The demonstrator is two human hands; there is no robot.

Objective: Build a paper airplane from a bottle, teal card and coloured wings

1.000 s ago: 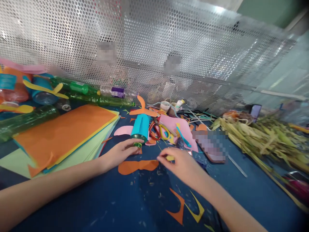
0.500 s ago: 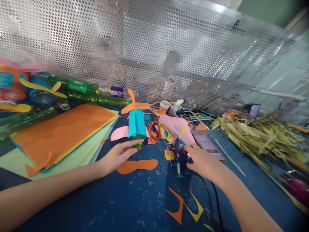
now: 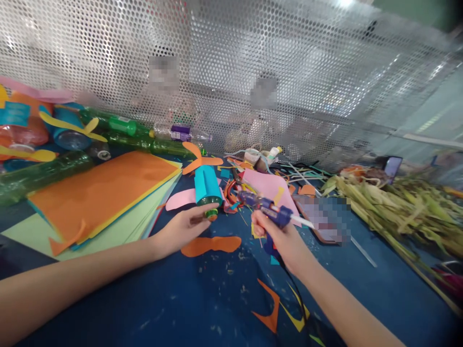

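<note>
One blue tabletop [image 3: 159,299] (scrap-littered), perforated screen [image 3: 224,53] behind

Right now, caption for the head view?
Right hand grips a hot-glue gun; left hand holds a cyan-wrapped green plastic bottle at its neck.

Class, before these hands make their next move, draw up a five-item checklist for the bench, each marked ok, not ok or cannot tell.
1. Glue gun held in the right hand: ok.
2. Left hand at the neck of the blue-wrapped bottle: ok.
3. White glue stick in the gun: ok, it sticks out of the back.
4. Gun hot enough: cannot tell, nothing visible shows its heat.
5. Table free of loose scraps: not ok, an orange offcut and a yellow offcut lie near the right forearm.
</note>
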